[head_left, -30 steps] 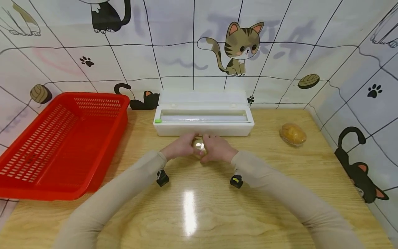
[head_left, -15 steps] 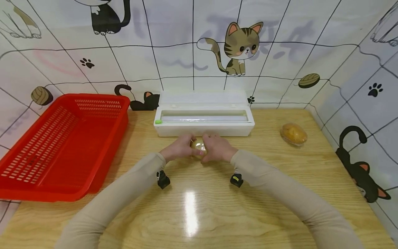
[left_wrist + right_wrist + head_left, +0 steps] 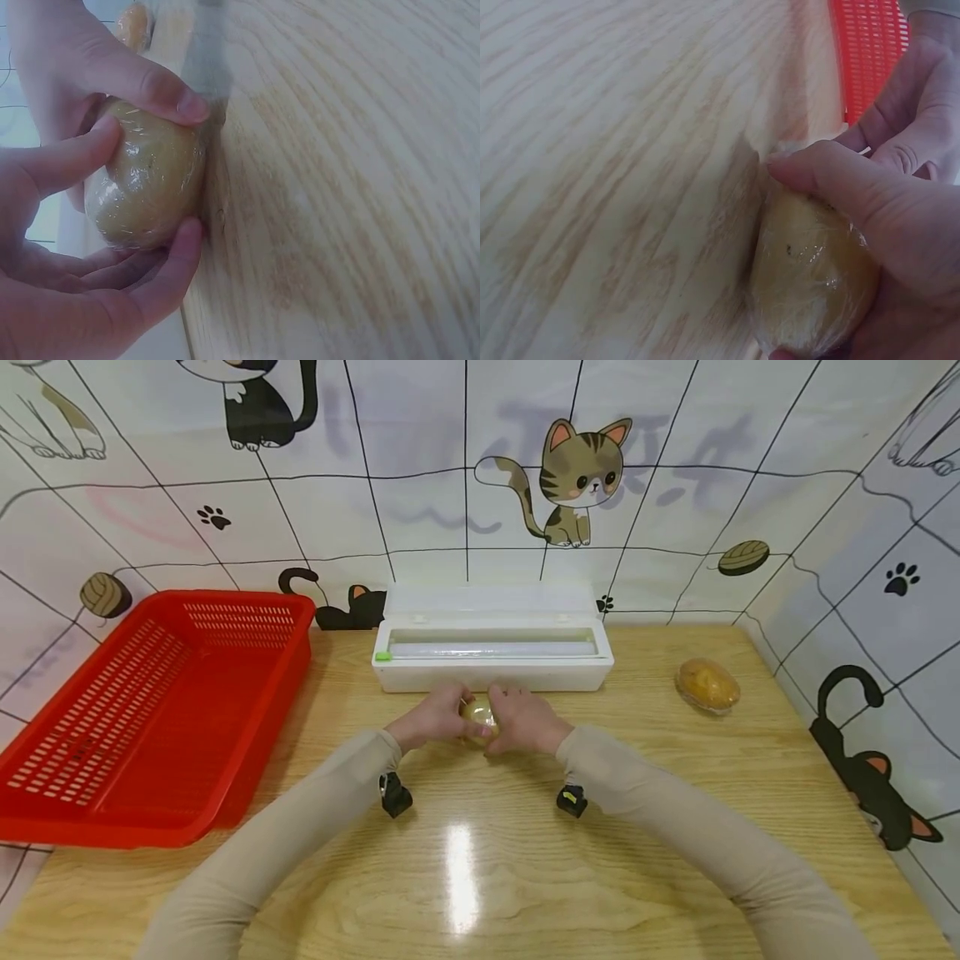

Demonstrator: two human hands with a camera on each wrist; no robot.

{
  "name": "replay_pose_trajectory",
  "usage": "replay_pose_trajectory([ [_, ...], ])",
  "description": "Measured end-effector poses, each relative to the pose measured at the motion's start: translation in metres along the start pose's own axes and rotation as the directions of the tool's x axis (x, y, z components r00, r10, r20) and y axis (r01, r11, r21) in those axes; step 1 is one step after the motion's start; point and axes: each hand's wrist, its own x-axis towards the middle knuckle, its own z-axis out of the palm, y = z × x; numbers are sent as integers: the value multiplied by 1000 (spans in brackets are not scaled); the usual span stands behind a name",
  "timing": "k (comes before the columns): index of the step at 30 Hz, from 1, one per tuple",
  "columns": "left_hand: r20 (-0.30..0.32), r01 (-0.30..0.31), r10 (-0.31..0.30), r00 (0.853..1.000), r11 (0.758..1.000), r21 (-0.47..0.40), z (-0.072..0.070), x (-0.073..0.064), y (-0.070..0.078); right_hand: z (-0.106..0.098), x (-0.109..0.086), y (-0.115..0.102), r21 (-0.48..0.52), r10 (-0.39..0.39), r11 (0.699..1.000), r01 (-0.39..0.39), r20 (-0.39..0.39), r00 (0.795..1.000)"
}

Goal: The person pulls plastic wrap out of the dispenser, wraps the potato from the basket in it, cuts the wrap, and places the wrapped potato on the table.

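Observation:
A pale yellow potato point(image 3: 480, 714) wrapped in glossy cling film sits between both hands, in front of the white cling film box. My left hand point(image 3: 435, 717) grips its left side, with the fingers curled about one end in the left wrist view. From the other side my right hand point(image 3: 522, 720) holds it, the thumb lying along the film. Both wrist views show the wrapped potato point(image 3: 154, 172) low over the wooden table, its film wrinkled and shiny. Parts of it are hidden behind the fingers.
The white cling film box point(image 3: 492, 677) stands with its lid up, a roll inside and a green slider point(image 3: 383, 657) at its left. Another wrapped potato point(image 3: 708, 685) lies at the right. A red plastic basket point(image 3: 217, 793) occupies the left side, and a cat-patterned wall backs the table.

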Motion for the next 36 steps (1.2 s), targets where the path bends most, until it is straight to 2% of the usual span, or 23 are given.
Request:
replay_pose_trajectory([
  [5, -32, 5, -4, 999, 1000, 31, 1, 1, 0, -1, -6, 1, -4, -53, 999, 53, -21, 998],
  [9, -18, 20, -20, 1000, 1000, 16, 5, 5, 2, -4, -13, 3, -26, -42, 999, 42, -12, 999],
  [13, 10, 28, -28, 1000, 1000, -12, 9, 10, 4, -8, -17, 5, -76, -55, 996, 52, -40, 998],
  [18, 6, -2, 2, 1000, 1000, -12, 13, 13, 6, -7, -20, 9, -90, -70, 994, 63, -72, 995],
  [21, 21, -28, 29, 999, 998, -53, 15, 11, 4, -7, -22, 13, -59, -57, 997, 53, -76, 995],
  [24, 49, -39, 45, 998, 993, -114, 17, 8, 1, -7, -25, 18, 19, -44, 999, 46, -91, 995],
  [27, 59, -40, 48, 997, 991, -130, 17, 5, -2, -7, -31, 30, 126, -24, 991, 38, -113, 993],
  [30, 47, -37, 42, 998, 994, -104, 14, 2, -4, -10, -42, 47, 189, 7, 982, 19, -134, 991],
  [36, 18, -73, 74, 997, 996, -44, 1, -5, -11, -23, -71, 88, 188, 121, 978, -92, -152, 981],
])
